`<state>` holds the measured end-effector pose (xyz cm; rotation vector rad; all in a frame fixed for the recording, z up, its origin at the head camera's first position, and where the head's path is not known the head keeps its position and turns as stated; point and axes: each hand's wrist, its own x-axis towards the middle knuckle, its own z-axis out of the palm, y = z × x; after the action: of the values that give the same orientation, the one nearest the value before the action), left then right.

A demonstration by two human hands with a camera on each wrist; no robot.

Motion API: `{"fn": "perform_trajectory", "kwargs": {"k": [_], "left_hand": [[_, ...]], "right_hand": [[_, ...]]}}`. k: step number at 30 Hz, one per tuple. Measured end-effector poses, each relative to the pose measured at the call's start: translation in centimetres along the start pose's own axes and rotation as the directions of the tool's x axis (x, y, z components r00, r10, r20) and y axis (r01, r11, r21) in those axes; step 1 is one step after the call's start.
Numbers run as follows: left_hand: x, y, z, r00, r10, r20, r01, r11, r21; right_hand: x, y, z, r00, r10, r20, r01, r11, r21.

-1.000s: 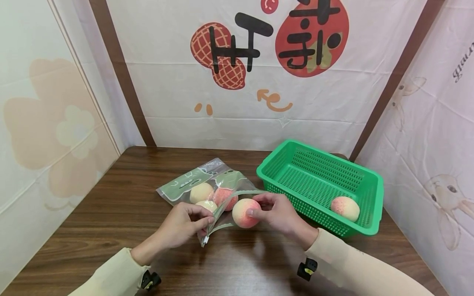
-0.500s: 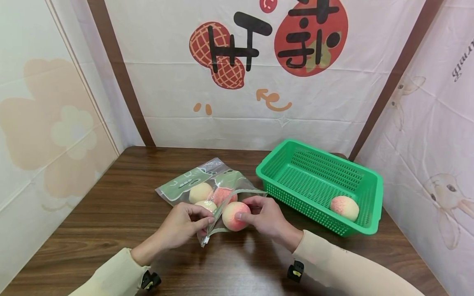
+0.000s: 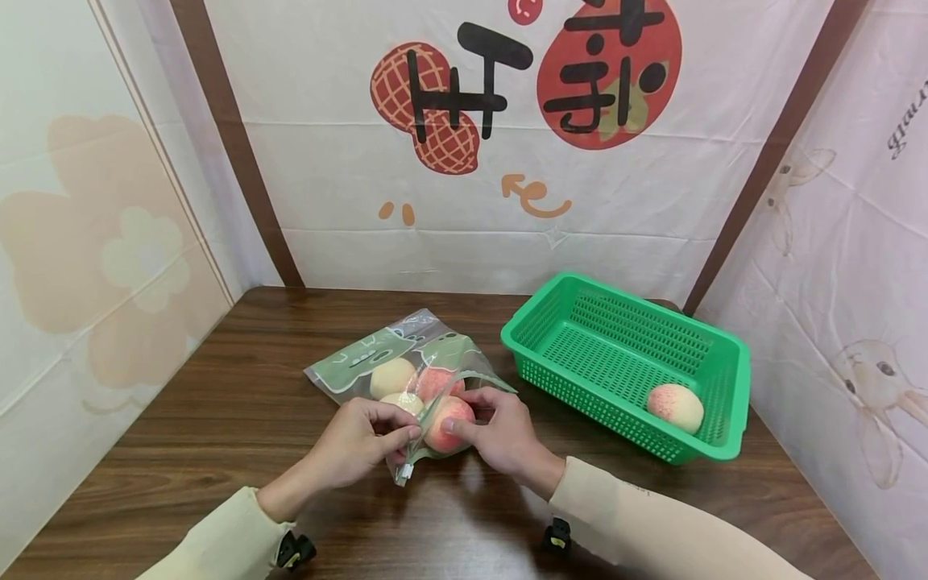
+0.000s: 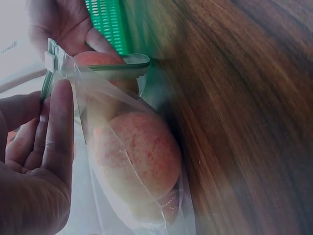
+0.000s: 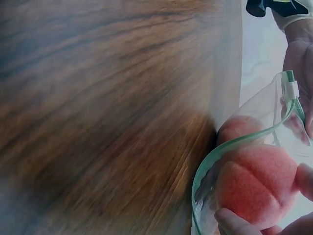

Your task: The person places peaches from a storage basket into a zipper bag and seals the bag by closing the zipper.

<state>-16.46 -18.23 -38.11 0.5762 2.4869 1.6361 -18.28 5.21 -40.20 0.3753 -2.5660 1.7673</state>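
A clear zip bag (image 3: 362,354) printed with a green cartoon lies on the table with several peaches inside. My left hand (image 3: 366,443) pinches the bag's edge at its mouth, close to the white slider (image 4: 50,62). Between the thumb and fingers of my right hand (image 3: 500,431) is a pink-and-cream peach (image 3: 448,423), set in the bag's open mouth. In the right wrist view the green zip strip (image 5: 200,176) curves around this peach (image 5: 257,186). Another peach (image 4: 139,156) shows through the film in the left wrist view.
A green perforated basket (image 3: 540,366) stands at the right of the wooden table (image 3: 239,419), with one peach (image 3: 676,408) in its near right corner. A printed cloth (image 3: 326,193) hangs behind the table, and more cloth lines both sides.
My right hand has carried the peach leftward from the front of the bag into its mouth. The left hand keeps its hold on the bag's edge.
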Motion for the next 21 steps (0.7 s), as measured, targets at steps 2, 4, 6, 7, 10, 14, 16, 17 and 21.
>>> {"fn": "perform_trajectory", "kwargs": {"k": [2, 4, 6, 7, 10, 14, 16, 17, 21], "left_hand": [[0.1, 0.0, 0.0, 1.0, 0.001, 0.006, -0.001, 1.0, 0.014], [0.1, 0.0, 0.0, 1.0, 0.0, 0.01, -0.001, 1.0, 0.018], [0.2, 0.0, 0.0, 1.0, -0.002, 0.015, 0.002, 1.0, 0.016], [0.2, 0.0, 0.0, 1.0, -0.002, 0.018, 0.002, 1.0, 0.015], [0.3, 0.0, 0.0, 1.0, -0.004, 0.02, 0.004, 1.0, 0.001], [0.3, 0.0, 0.0, 1.0, 0.0, 0.018, 0.001, 1.0, -0.008], [0.3, 0.1, 0.0, 1.0, 0.003, 0.012, -0.003, 1.0, -0.005], [0.3, 0.1, 0.0, 1.0, 0.004, 0.011, -0.004, 1.0, -0.007], [0.4, 0.2, 0.0, 1.0, 0.007, 0.004, -0.007, 1.0, -0.013]], "right_hand": [[0.1, -0.1, 0.1, 1.0, 0.009, -0.015, -0.009, 1.0, 0.007], [0.1, -0.2, 0.1, 1.0, 0.022, -0.022, -0.022, 1.0, 0.015], [0.2, -0.2, 0.2, 0.999, 0.026, -0.036, -0.025, 0.999, 0.028], [0.2, -0.2, 0.3, 0.999, 0.027, -0.041, -0.025, 0.999, 0.035], [0.2, -0.2, 0.7, 0.997, 0.034, -0.067, -0.031, 0.999, 0.044], [0.2, -0.2, 1.4, 0.994, 0.029, -0.105, -0.023, 0.998, 0.057], [0.3, -0.2, 1.7, 0.992, 0.011, -0.123, -0.003, 0.998, 0.065], [0.3, -0.1, 1.9, 0.992, 0.002, -0.129, 0.008, 0.997, 0.072], [0.5, -0.1, 2.4, 0.988, -0.018, -0.152, 0.031, 0.996, 0.081]]}}
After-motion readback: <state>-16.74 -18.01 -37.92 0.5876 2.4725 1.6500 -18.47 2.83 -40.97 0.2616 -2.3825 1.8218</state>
